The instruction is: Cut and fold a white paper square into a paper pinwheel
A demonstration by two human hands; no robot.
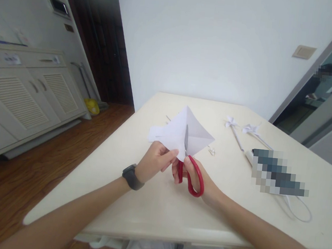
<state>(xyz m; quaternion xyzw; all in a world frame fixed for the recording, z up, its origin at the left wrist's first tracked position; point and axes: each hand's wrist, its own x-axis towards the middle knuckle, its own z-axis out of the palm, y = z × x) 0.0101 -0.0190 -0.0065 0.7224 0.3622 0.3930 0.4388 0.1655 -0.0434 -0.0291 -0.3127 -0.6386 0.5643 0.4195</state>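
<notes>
A square of white paper (174, 129) with crease lines is held up over the table, one corner pointing away from me. My left hand (157, 158), with a dark watch on the wrist, pinches its near left edge. In my right hand (192, 174) is a pair of scissors (198, 182) with red handles. Their blades lie along the paper's middle crease, starting from the near corner; part of the blades is hidden by the sheet. Behind the square, at its left, more white paper (154, 133) lies on the table.
On the cream table (134, 211), two white paper pinwheel-like shapes on sticks (235, 135) lie at the right. Nearer is a pixelated device (278, 174) with a white cable (306, 216). Small paper scraps (212, 151) lie beyond the scissors. A white wall (205, 46) borders the far edge.
</notes>
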